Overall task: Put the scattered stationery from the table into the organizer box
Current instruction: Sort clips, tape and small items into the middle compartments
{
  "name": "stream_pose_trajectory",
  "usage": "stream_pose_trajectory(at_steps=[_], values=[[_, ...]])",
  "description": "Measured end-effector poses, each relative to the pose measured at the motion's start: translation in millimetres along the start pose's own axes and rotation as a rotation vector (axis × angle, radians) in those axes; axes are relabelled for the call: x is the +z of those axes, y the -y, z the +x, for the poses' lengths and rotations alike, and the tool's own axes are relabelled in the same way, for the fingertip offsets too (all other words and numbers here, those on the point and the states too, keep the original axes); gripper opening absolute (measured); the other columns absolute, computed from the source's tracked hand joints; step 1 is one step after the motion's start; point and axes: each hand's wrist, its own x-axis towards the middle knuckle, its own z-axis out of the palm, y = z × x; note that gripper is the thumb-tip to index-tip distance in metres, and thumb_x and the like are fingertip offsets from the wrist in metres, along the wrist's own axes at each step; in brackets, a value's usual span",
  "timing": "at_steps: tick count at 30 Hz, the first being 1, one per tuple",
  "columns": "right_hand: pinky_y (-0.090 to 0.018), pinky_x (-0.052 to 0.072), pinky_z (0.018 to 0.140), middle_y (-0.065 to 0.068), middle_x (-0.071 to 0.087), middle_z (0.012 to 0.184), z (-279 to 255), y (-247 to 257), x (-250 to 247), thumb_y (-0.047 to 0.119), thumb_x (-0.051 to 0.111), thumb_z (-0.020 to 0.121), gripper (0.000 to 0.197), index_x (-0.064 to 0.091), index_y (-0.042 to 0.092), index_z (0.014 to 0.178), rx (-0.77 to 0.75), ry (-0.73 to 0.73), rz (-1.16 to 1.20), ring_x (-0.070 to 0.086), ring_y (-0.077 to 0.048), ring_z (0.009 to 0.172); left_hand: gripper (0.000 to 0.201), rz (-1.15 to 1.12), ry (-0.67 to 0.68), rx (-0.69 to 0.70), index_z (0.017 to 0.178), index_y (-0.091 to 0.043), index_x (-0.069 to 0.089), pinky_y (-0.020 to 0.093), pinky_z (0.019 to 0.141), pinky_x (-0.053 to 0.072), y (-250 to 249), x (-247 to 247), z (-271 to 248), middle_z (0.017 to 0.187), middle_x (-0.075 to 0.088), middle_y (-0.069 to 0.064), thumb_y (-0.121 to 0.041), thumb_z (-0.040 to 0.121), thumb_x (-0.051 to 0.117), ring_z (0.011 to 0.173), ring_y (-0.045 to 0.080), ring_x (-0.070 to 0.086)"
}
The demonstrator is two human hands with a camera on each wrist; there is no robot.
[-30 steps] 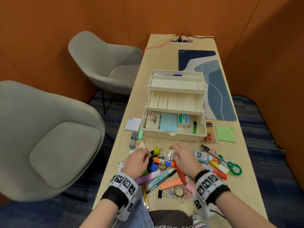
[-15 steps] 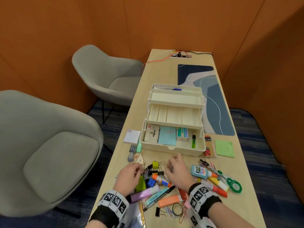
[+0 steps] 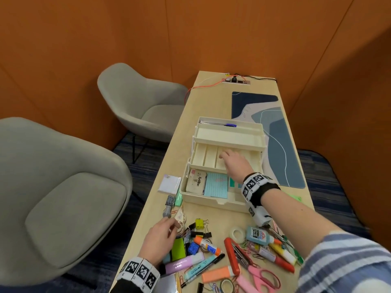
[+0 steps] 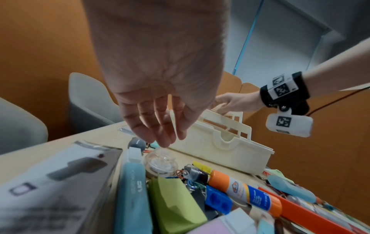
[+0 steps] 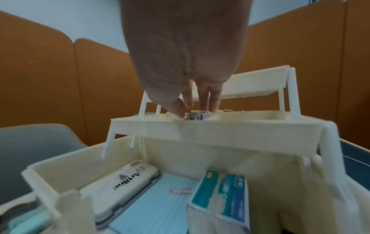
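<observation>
The cream organizer box stands open mid-table, its trays stepped back. My right hand reaches into the middle tray, and its thumb and fingers pinch a small metal clip bundle just over a compartment. Over the left side of the stationery pile, my left hand hangs with relaxed fingers, holding nothing. Its fingertips are just above a clear round tape dispenser. The pile holds a glue stick, an orange highlighter, pink scissors and a glue bottle.
The box's bottom holds an Artline case, blue index cards and a teal box. A white notepad lies left of the box. Two grey chairs stand along the table's left edge. A blue desk mat lies behind the box.
My right hand has left the pile and moved forward into the box's middle tray with the clips. My left hand stays at the pile's left side.
</observation>
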Motion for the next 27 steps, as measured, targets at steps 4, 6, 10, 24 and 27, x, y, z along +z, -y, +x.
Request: stream_pose_trajectory(at_steps=[4, 6, 10, 24, 27], values=[[-0.037, 0.049, 0.083, -0.010, 0.046, 0.115, -8.0, -1.2, 11.6, 0.000, 0.054, 0.086, 0.025, 0.050, 0.011, 0.109, 0.094, -0.126, 0.038, 0.051, -0.023, 0.091, 0.012, -0.054, -0.008, -0.040, 0.093, -0.031, 0.060, 0.023, 0.076, 0.047, 6.1, -0.4, -3.2, 0.100, 0.059, -0.015, -0.022, 0.092, 0.052, 0.081, 0.004, 0.057], [-0.040, 0.042, 0.093, -0.005, 0.046, 0.105, -17.2, -1.4, 18.0, 0.017, 0.047, 0.093, 0.012, 0.055, 0.011, 0.101, 0.048, -0.154, -0.015, 0.045, -0.019, 0.093, 0.013, -0.067, 0.000, -0.040, 0.091, -0.032, 0.058, 0.022, 0.075, 0.047, 5.6, 0.4, -3.7, 0.099, 0.059, -0.016, -0.021, 0.092, 0.053, 0.078, 0.005, 0.056], [-0.050, 0.020, 0.109, -0.006, 0.046, 0.127, -25.7, -1.6, 26.3, 0.036, 0.031, 0.098, 0.037, 0.058, 0.013, 0.111, 0.047, -0.018, -0.070, 0.041, -0.022, 0.122, 0.016, -0.059, 0.041, -0.025, 0.090, -0.036, 0.054, 0.025, 0.079, 0.047, 0.1, 2.4, -1.8, 0.100, 0.059, -0.013, -0.021, 0.092, 0.052, 0.082, 0.007, 0.056], [-0.041, 0.046, 0.091, -0.012, 0.042, 0.124, 13.7, -20.5, 9.6, 0.037, 0.032, 0.099, 0.047, 0.058, 0.000, 0.110, 0.014, 0.129, 0.098, 0.056, -0.026, 0.095, 0.015, -0.082, 0.050, -0.018, 0.094, -0.033, 0.057, 0.025, 0.082, 0.047, -4.2, 0.1, 0.3, 0.103, 0.061, -0.012, -0.020, 0.093, 0.051, 0.090, 0.005, 0.058], [-0.041, 0.031, 0.110, -0.014, 0.034, 0.144, 12.8, -18.1, 0.8, 0.031, 0.032, 0.100, 0.046, 0.048, 0.001, 0.130, -0.029, 0.201, 0.035, 0.041, -0.026, 0.128, 0.016, -0.086, -0.006, 0.085, 0.096, -0.034, 0.058, 0.025, 0.082, 0.049, -21.2, -1.8, 14.6, 0.100, 0.057, -0.017, -0.020, 0.094, 0.049, 0.088, -0.001, 0.055]])
